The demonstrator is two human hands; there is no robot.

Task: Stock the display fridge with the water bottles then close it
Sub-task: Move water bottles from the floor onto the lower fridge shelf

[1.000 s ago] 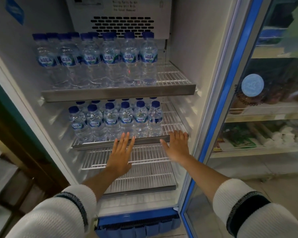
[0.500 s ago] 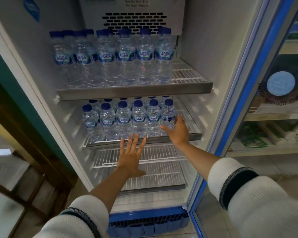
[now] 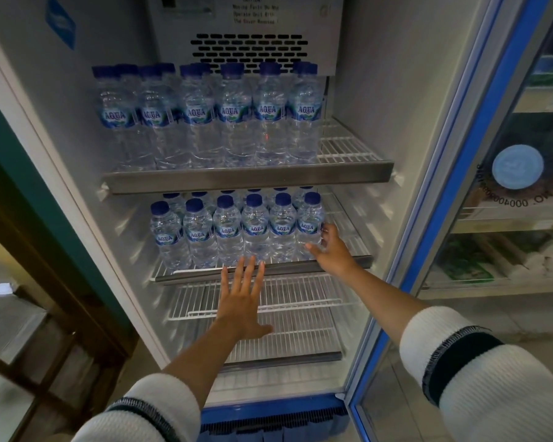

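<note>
The right hand (image 3: 331, 252) curls around the rightmost clear blue-capped water bottle (image 3: 310, 229) at the wire shelf's (image 3: 348, 237) front edge, probably squaring the row. The left hand (image 3: 241, 301), fingers straight and spread, holds nothing.

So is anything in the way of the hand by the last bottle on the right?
No. The right hand is already touching the rightmost front bottle on the middle shelf, thumb and fingers around its lower part. Nothing visible sits between them. The left hand hovers flat lower down.
</note>
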